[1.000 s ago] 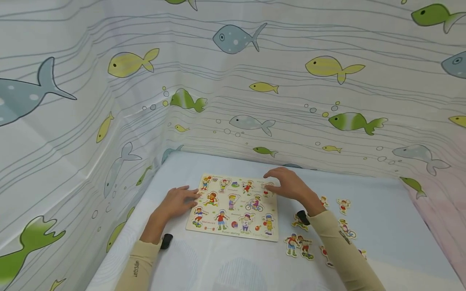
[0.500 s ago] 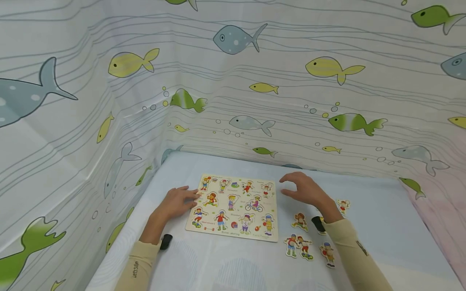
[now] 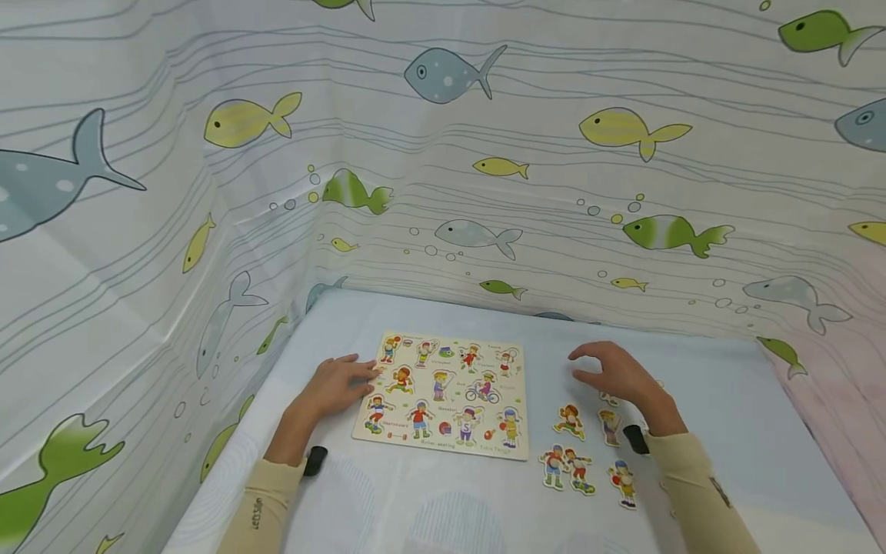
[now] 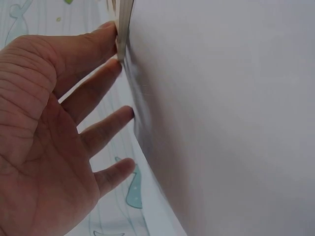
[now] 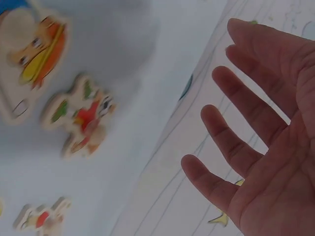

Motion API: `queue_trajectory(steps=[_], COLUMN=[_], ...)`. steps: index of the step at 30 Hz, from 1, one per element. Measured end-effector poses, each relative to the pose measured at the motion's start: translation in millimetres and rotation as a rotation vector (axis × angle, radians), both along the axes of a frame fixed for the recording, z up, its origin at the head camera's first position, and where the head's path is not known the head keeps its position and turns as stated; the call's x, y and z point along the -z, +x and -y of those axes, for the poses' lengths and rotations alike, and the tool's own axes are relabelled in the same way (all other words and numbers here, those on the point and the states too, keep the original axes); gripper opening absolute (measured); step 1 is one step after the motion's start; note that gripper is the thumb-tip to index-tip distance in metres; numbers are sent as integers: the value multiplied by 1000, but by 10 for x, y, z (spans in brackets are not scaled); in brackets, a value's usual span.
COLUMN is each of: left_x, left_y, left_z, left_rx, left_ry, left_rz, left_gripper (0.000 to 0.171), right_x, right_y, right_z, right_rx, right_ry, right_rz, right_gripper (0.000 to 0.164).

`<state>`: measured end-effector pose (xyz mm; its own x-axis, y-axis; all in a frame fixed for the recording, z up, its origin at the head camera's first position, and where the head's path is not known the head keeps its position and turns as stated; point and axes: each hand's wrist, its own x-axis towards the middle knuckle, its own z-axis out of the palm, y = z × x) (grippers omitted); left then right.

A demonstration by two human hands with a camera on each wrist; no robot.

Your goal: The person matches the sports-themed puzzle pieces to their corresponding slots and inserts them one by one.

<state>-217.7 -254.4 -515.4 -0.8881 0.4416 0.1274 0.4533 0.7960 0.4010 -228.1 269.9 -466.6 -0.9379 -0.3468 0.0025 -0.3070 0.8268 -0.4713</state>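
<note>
A flat wooden puzzle board (image 3: 424,385) printed with children playing sports lies on the table. My left hand (image 3: 339,385) rests at its left edge, fingers loosely extended. In the left wrist view, thumb and index fingertips meet the edge of the board (image 4: 125,29). To the right of the board hovers my right hand (image 3: 616,373), fingers spread and slightly bent, holding nothing. Below it lie loose cut-out pieces: a runner (image 3: 569,422), a batter (image 3: 611,425), a roller skater (image 3: 554,466), a skateboarder (image 3: 578,469) and a table tennis player (image 3: 623,483). My right forearm partly hides others.
A pale blue cloth (image 3: 429,492) covers the table. Fish-printed curtains (image 3: 415,138) rise behind and at the left. Several more pieces show in the right wrist view, among them a red-shirted figure (image 5: 87,118). Black wrist cameras (image 3: 635,438) sit at both cuffs.
My right hand has moved off the board's upper right corner and to the right, over the loose pieces, uncovering the runner and batter. The left hand has stayed at the board's edge.
</note>
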Motion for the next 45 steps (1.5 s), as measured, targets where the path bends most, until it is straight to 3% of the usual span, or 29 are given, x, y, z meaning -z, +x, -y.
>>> queue_trajectory(steps=[10,21,32,45], left_x=[-20,-26,-13,-15], left_y=[2,10,6,8], left_z=[-1,7,2,-6], left_rx=[0,4,-11,-11], left_ry=[-9,-5,-6,9], left_rz=[-4,-8,21,12], left_gripper=[30,30,31,31], right_x=[93,207,294,376], right_y=[78,127,128,81], right_z=[-366,-630,-615,-630], right_rx=[79,111,151,151], right_ry=[-21,1,28,69], right_rz=[59,67,106,80], right_gripper=[30,30,26,19])
